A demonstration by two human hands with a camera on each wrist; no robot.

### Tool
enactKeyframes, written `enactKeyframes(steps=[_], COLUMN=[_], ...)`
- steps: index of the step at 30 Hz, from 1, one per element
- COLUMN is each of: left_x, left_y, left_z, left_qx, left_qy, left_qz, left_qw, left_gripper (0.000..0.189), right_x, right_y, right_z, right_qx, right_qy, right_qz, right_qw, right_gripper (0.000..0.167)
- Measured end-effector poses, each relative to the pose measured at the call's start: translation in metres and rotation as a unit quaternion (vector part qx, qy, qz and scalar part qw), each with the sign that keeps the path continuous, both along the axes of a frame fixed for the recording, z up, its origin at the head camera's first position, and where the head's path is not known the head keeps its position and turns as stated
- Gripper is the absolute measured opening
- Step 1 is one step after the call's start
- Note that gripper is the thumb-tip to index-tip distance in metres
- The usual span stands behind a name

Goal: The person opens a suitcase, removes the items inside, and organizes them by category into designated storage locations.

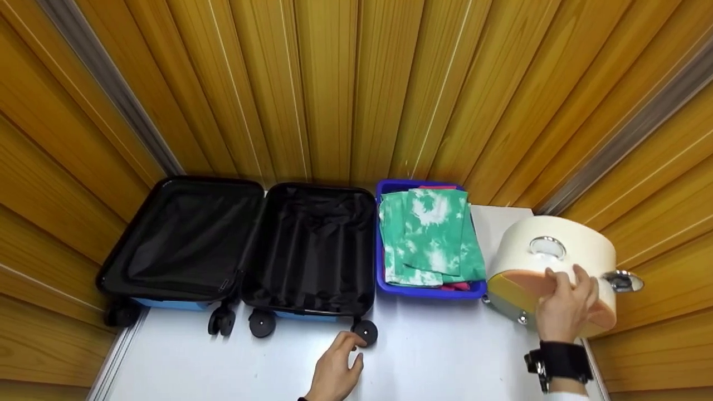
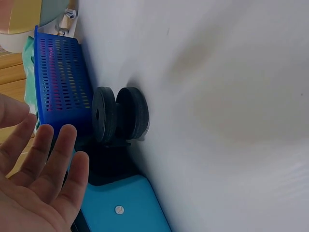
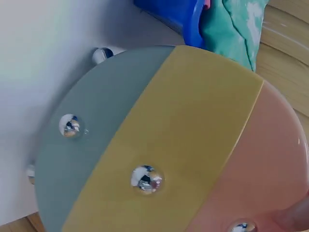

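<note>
My right hand (image 1: 565,303) touches the upper front edge of a round cream box (image 1: 568,239) with silver trim. In the right wrist view, the box has a grey, mustard and pink banded front (image 3: 178,135) with shiny round knobs, and a fingertip (image 3: 294,217) rests on the pink band beside a knob. My left hand (image 1: 337,365), holding nothing, has loosely bent fingers near a caster wheel (image 1: 365,332) of an open suitcase (image 1: 320,245). From the left wrist, its spread fingers (image 2: 63,154) show in front of the blue basket and the suitcase's blue shell (image 2: 120,203).
The suitcase's other half (image 1: 189,239), lined in black, lies flat at the left. Between suitcase and box stands a blue basket (image 1: 431,292) of folded green-and-white tie-dye cloth (image 1: 434,234) with pink beneath. Wood-look panels (image 1: 328,89) rise behind the white surface (image 1: 423,345).
</note>
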State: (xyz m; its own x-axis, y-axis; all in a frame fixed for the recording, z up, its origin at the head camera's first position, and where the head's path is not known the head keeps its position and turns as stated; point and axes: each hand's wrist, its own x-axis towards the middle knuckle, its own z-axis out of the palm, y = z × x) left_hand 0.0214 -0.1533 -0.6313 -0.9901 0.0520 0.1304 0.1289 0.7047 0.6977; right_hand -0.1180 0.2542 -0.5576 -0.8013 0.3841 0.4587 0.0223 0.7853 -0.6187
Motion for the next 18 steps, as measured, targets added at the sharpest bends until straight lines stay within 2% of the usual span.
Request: enactKeyframes(steps=[3,6,11,18], left_x=[0.0,0.0,-0.002,0.001], left_y=[-0.001,-0.004,-0.008,-0.01], left_z=[0.0,0.001,0.003,0.001], left_qx=[0.0,-0.002,-0.004,0.0], left_qy=[0.002,0.01,0.037,0.063], left_qz=[0.002,0.006,0.012,0.017], left_qw=[1.0,0.9999,0.9993,0.9979], left_gripper=[0.02,0.021,0.023,0.025], right_x=[-0.023,-0.043,-0.074,-0.12], right_y=[0.007,0.015,0.021,0.021], right_z=[-0.004,-0.006,0.0,0.017], right_qx=[-0.013,-0.026,-0.052,-0.073], right_qy=[0.036,0.043,-0.013,-0.101], right_qz=[0.033,0.068,0.097,0.129], right_qw=[0.9987,0.9964,0.9938,0.9838], right_gripper=[0.029,0.027,0.05,0.052])
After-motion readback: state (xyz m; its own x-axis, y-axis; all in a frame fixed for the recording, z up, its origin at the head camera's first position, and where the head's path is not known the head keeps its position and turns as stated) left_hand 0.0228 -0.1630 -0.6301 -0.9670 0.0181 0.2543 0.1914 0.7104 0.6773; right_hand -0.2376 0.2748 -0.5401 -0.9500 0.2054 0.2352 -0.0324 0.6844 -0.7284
